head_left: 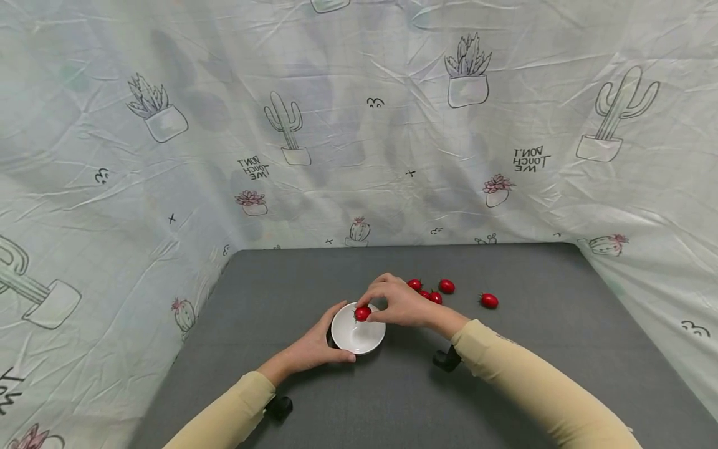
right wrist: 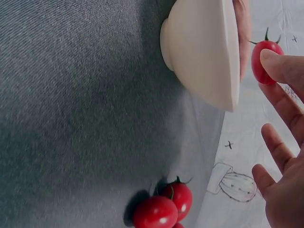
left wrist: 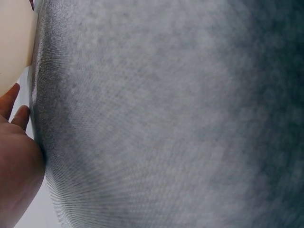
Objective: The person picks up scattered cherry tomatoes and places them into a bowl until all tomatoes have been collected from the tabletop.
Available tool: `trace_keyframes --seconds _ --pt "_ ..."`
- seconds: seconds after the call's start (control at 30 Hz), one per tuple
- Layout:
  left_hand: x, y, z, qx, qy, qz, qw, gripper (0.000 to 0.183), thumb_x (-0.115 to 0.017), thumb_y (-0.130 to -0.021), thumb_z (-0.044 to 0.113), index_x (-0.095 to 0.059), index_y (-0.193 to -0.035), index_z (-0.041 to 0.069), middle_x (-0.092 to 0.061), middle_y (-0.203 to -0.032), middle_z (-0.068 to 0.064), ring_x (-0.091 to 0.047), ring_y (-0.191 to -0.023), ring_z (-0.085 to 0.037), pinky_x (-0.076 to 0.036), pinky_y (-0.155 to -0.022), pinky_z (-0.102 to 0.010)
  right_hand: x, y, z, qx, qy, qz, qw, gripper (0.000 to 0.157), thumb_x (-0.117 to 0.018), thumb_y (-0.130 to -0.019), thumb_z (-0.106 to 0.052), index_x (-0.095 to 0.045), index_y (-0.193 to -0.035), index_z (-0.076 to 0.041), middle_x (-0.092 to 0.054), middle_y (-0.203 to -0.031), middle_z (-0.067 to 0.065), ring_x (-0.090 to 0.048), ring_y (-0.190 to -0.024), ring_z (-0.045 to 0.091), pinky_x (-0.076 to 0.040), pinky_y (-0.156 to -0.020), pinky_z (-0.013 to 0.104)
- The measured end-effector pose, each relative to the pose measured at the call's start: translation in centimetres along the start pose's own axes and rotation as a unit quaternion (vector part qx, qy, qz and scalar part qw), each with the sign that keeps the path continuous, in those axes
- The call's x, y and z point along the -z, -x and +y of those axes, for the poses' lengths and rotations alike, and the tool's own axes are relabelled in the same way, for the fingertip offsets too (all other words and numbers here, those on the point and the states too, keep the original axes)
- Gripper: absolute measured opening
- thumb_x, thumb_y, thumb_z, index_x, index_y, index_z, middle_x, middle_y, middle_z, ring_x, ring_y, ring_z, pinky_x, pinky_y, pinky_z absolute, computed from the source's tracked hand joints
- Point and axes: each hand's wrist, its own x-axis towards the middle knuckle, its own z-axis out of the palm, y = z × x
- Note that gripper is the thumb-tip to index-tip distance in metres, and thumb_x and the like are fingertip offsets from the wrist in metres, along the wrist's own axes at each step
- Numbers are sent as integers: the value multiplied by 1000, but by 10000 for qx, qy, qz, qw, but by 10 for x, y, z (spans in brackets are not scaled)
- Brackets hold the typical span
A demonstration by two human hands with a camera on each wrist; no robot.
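Note:
My right hand (head_left: 399,302) pinches a red cherry tomato (head_left: 362,313) between thumb and fingers, over the white bowl (head_left: 359,340). In the right wrist view the pinched tomato (right wrist: 260,66), green stem end up, is above the rim of the bowl (right wrist: 202,52), apart from it. Around the bowl's left side, my left hand (head_left: 313,346) holds it, fingers at the far side and thumb at the near side. The left wrist view shows only part of that hand (left wrist: 19,161) and the bowl's outer wall (left wrist: 14,42). Inside, the visible bowl floor is bare white.
Beyond my right hand several cherry tomatoes (head_left: 435,297) lie close together on the dark grey table (head_left: 314,405). Another tomato (head_left: 447,286) sits just right of them, and one more (head_left: 489,300) lies farther right. A cactus-print curtain (head_left: 359,187) hangs behind the table.

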Motion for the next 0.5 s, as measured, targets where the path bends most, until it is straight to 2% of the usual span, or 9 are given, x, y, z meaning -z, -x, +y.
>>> trace_keyframes --seconds 0.17,0.5 --pt "-1 1 1 98 2 4 10000 112 -88 -83 36 -12 -164 28 -28 -161 1 -39 -138 -20 -35 -109 -50 -7 -5 -1 63 169 -242 9995 29 -81 -91 -27 -77 -120 -30 -67 -114 -21 -44 -122 15 -39 -99 46" --pt "0 1 -1 79 126 -69 9999 110 -87 -84 35 -11 -164 30 -28 -161 1 -40 -137 -19 -36 -109 -47 -17 -9 1 -16 294 -485 9984 25 -81 -90 -27 -78 -113 -35 -66 -108 -26 -43 -123 15 -36 -102 48"
